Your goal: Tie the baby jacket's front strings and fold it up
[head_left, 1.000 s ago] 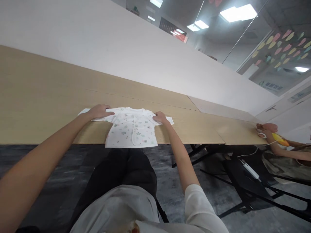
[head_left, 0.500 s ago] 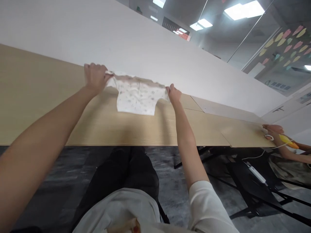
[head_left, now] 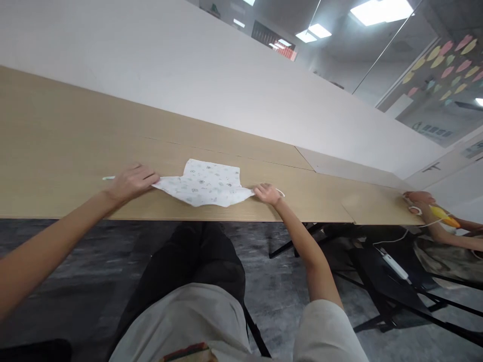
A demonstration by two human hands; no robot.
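A small white baby shirt [head_left: 211, 182] with a fine printed pattern lies spread on the wooden table, its body pointing toward the wall and its collar side toward me. My left hand [head_left: 134, 182] is closed around the sleeve on the left, and a pale bit of cloth pokes out beyond it. On the right, my right hand [head_left: 267, 193] grips the other sleeve, whose white end shows past the fingers. Between the two hands the near edge of the shirt looks drawn out.
The wooden table [head_left: 68, 151] runs along a white partition [head_left: 151, 65]. At the far right, another person's hand [head_left: 418, 197] is at the table beside a yellow object [head_left: 445, 217] and a white cable. A white power strip [head_left: 394, 266] rests on a black chair [head_left: 377, 276].
Both hands have come down and toward me with the shirt, from raised near the partition to the table. The shirt's body, which hung toward me, now lies toward the wall.
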